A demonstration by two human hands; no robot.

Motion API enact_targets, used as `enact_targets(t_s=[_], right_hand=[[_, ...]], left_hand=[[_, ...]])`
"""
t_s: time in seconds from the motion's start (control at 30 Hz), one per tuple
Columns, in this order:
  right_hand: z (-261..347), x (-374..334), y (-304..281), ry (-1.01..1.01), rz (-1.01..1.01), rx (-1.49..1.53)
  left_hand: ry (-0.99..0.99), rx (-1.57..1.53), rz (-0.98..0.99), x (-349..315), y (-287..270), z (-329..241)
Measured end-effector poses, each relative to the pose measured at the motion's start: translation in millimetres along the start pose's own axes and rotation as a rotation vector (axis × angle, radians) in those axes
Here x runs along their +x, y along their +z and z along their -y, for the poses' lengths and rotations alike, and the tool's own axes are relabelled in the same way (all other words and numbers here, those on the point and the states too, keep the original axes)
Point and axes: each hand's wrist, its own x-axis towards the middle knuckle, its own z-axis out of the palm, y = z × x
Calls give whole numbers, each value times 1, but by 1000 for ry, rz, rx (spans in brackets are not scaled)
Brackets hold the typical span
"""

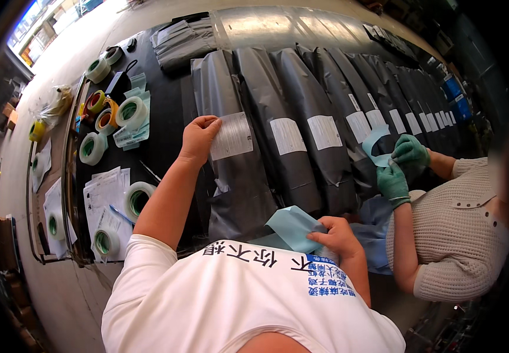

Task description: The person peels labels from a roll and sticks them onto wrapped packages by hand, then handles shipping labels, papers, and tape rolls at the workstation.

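My left hand is closed in a pinch at the upper left corner of a white printed label. That label lies against the nearest long grey plastic-wrapped package, the leftmost of a row. Low and close to my body, my right hand grips a light-blue sheet of label backing paper, bent and hanging to the left. Similar white labels, such as one label on the neighbouring package, sit across the middle of the other packages.
At right a co-worker in green gloves holds a curled light-blue strip over the row. Several tape rolls and printed papers lie on the left of the black table. Folded grey bags are at the far left.
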Motion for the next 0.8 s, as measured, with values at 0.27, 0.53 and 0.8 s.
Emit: enact_targets(t_s=[0.27,0.53,0.8], right_hand=[[0,3,10,27,21,129],[3,3,20,92,48,100],[-10,-15,37,100,-10,96]], left_hand=[[-10,205,-13,25,4,29],[164,1043,-295,-4,29,0],[215,1434,286,-19,66,9]])
